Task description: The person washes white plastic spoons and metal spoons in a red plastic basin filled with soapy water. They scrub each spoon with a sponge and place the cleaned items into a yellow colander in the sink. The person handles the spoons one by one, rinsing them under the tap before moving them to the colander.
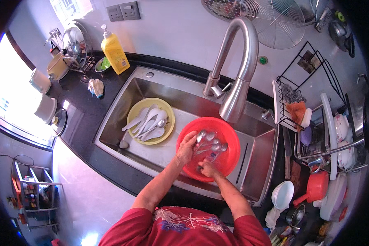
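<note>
A red basin [232, 162] stands in the steel sink, with water in it. My left hand [186, 147] is at the basin's left side, its fingers closed around several metal spoons [214, 146] whose bowls fan out to the right. Near the front of the basin, my right hand [209, 169] is curled, with a small shiny bit showing at its fingertips; what it grips is mostly hidden. To the left, a yellow bowl [171, 125] holds white spoons [145, 122] and a metal one.
The sink [145, 78] has a tall pull-down faucet [250, 61] arching over it, its head behind the red basin. A yellow pump bottle [115, 53] stands at the back left. At right are a wire rack [281, 104], a knife [287, 153], a red dipper [317, 186] and white bowls [283, 194].
</note>
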{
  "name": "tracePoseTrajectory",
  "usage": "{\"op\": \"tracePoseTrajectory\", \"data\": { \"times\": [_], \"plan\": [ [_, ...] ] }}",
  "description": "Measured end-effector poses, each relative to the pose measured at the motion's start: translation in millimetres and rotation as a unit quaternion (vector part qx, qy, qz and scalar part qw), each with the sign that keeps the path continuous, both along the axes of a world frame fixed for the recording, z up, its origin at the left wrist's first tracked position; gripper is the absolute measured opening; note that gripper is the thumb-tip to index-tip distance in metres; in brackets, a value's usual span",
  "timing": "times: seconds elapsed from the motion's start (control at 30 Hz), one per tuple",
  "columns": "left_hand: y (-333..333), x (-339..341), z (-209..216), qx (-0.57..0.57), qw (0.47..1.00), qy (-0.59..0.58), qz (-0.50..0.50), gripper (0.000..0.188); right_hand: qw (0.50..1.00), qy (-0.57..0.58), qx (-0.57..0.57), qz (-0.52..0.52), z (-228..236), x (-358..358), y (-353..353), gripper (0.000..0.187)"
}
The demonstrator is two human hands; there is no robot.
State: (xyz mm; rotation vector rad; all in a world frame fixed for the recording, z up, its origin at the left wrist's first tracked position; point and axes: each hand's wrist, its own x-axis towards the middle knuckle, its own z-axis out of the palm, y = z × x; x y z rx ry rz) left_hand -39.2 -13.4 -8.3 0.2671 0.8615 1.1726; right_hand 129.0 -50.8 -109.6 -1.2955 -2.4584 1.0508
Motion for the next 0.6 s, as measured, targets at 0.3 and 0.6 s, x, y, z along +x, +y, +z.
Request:
{"op": "tracePoseTrajectory", "data": {
  "times": [0.3,0.6],
  "plan": [
    [-5,2,-16,-0.075,0.991,-0.111,-0.018,0.034,0.942,0.304,-0.045,-0.137,135,-33,7,0.022],
    [-7,10,13,-0.028,0.992,-0.069,-0.105,0.025,0.876,0.256,0.23,-0.337,147,-44,59,0.023]
  ]
}}
